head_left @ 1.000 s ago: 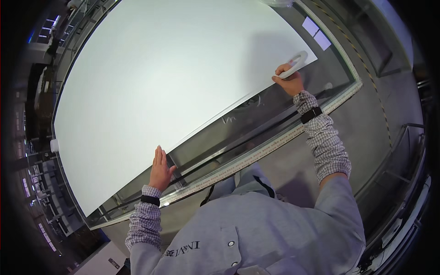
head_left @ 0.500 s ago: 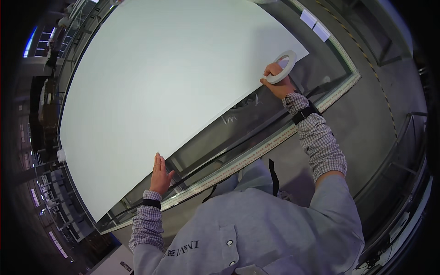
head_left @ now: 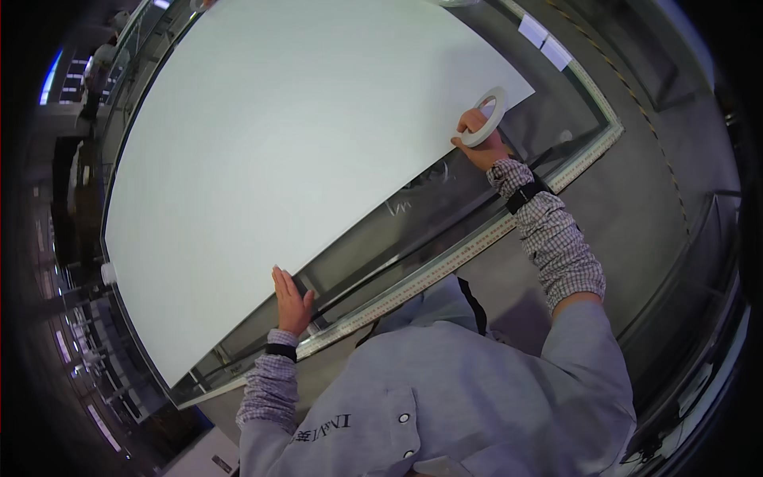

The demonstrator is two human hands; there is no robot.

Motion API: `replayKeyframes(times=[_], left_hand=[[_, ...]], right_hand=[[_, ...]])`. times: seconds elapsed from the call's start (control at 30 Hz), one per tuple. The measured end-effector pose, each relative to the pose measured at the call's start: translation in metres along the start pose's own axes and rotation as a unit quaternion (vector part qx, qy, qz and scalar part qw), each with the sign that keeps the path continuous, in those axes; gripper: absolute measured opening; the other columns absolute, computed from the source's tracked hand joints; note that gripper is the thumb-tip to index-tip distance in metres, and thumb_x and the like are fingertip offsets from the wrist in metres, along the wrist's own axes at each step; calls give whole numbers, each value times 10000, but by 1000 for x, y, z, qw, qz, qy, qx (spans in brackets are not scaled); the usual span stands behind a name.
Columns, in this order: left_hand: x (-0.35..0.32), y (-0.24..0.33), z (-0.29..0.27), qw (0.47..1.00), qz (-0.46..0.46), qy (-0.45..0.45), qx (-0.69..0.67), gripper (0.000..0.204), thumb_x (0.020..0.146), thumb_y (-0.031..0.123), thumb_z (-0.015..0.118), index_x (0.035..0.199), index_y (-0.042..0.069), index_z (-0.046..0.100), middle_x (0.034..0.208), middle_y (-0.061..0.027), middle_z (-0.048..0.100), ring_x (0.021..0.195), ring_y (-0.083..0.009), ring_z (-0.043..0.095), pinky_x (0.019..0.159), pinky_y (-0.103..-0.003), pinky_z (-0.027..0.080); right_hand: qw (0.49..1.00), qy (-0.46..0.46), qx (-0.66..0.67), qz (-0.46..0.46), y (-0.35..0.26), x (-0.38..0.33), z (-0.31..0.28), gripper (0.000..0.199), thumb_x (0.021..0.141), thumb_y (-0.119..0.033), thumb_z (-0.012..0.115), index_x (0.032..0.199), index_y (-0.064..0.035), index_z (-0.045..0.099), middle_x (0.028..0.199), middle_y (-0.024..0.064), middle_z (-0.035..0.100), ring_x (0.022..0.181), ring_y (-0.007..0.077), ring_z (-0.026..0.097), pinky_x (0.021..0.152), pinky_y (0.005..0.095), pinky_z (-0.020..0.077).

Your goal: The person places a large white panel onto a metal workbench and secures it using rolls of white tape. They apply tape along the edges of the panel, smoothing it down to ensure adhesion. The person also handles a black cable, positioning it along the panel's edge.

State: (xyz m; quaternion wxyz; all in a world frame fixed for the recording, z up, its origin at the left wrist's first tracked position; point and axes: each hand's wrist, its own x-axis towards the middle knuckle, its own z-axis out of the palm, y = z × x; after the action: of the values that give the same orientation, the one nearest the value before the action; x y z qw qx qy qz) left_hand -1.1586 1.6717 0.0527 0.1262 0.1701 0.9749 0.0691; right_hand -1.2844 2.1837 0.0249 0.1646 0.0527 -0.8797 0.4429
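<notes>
See two pale rectangles (head_left: 555,53) side by side, upper right. Beyond those, see yellow-black striped line (head_left: 644,116) curving across grey floor (head_left: 604,187). Lower left, note pale boxy surface (head_left: 199,459) with small dark label (head_left: 221,463). Left rim, spot blurred metal framework (head_left: 111,358), bluish bright strip (head_left: 51,75) higher up. Right rim, make out dark framed structure (head_left: 691,310); can't identify.

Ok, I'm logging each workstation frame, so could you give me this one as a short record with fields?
left hand: left hand, fingers together and thumb apart, fingertips at the sheet's near edge
right hand: right hand, gripping a white ring, apparently a tape roll, near the sheet's right corner
main item: large white sheet, lying across the table
support: table with a pale marked strip along its near edge
also on table: two pale rectangles, beyond the sheet's right corner
unclear: whether the left fingertips press down
</notes>
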Motion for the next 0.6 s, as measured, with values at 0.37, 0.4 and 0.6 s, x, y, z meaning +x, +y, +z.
replayKeyframes(times=[0.37, 0.4, 0.6], left_hand=[[161, 213, 1, 965, 251, 27, -74, 806, 794, 312, 620, 1339, -87, 182, 1435, -262, 118, 1347, -386, 104, 1084, -472, 139], [178, 231, 3, 964, 255, 32, -75, 795, 803, 296, 613, 1344, -82, 170, 1434, -262, 118, 1347, -382, 104, 1084, -470, 142], [235, 297, 22, 963, 237, 79, -97, 742, 827, 298, 580, 1342, -76, 201, 1431, -239, 165, 1340, -361, 159, 1074, -456, 191]], right_hand=[[998, -32, -52, 4, -8, 4, -12, 329, 589, -134, 703, 795, -45, 461, 784, 124, 474, 737, 293, 514, 639, 372, 418], [999, -35, -41, 3, -11, 6, -10, 333, 591, -142, 703, 800, -42, 464, 789, 125, 477, 740, 294, 513, 639, 372, 418], [995, -74, 60, 20, -9, 2, -15, 309, 662, -174, 691, 853, -34, 491, 825, 98, 501, 774, 249, 522, 660, 362, 425]])
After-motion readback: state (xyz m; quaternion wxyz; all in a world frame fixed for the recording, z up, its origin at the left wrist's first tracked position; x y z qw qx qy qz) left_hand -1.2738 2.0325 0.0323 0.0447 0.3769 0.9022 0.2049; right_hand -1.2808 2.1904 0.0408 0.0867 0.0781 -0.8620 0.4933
